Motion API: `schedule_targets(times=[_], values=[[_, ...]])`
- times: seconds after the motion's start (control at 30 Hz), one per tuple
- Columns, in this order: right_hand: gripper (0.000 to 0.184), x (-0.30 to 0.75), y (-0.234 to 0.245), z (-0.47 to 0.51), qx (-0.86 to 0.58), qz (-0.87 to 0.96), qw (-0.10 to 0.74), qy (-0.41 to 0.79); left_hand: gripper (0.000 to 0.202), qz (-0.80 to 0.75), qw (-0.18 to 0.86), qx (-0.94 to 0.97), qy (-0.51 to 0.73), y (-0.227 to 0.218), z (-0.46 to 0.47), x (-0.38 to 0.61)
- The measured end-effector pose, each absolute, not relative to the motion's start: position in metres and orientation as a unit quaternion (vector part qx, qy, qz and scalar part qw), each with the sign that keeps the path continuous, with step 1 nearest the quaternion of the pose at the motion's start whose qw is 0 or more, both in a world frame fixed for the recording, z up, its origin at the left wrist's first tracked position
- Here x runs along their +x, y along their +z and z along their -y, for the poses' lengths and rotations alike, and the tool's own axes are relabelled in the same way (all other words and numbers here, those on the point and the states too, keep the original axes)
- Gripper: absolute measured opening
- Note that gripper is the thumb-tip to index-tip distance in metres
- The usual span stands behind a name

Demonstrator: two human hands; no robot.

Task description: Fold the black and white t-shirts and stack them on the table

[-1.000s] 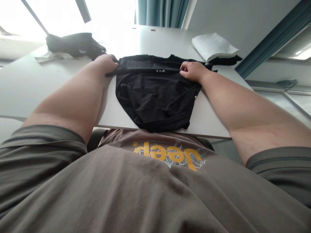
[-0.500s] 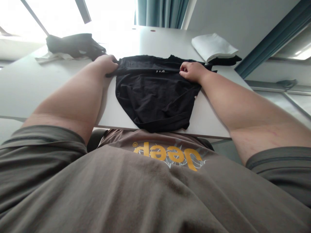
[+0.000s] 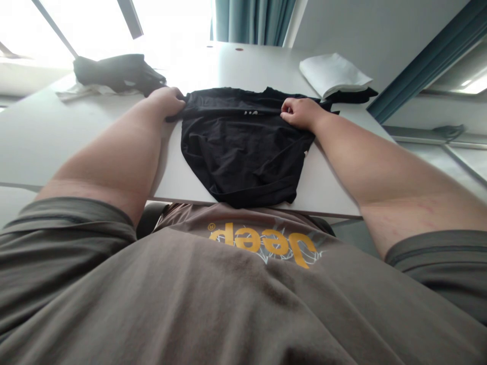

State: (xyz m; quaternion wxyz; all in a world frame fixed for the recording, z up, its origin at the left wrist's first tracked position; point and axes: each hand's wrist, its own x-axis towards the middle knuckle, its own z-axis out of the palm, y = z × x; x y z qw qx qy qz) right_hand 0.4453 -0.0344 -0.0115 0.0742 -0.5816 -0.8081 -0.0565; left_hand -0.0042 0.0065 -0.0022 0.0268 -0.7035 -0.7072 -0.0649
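Head view: black shirt [image 3: 243,157] spread on the white table [image 3: 38,137], its upper part between the hands! Left hand [image 3: 170,101] clasps its left side; right hand [image 3: 300,111] curls narrow on its upper right, pinching or merely pressing, can't tell!

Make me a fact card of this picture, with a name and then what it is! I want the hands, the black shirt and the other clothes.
Left hand: at the shirt's left side, fingertips hidden
Right hand: curled, touching the shirt's upper right; pinch unclear
Black shirt: spread on the table, wrinkled, small pale print near the top
Table: white
Far left: dark clothes over pale cloth
Far right: folded white cloth on black cloth
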Motion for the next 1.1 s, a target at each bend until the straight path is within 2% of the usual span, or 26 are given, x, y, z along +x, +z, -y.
schedule_targets(times=[0.6,1.1], values=[[0.033,0.4467,-0.0129,0.0311,-0.585,0.806,0.075,-0.049,0.054,0.7,0.045,-0.711,-0.055,-0.0048,-0.0099,-0.0056],[0.032,0.4458,-0.0104,0.0343,-0.581,0.809,0.072,-0.06,0.06,0.707,0.015,-0.704,-0.07,-0.0004,-0.0045,-0.0028]])
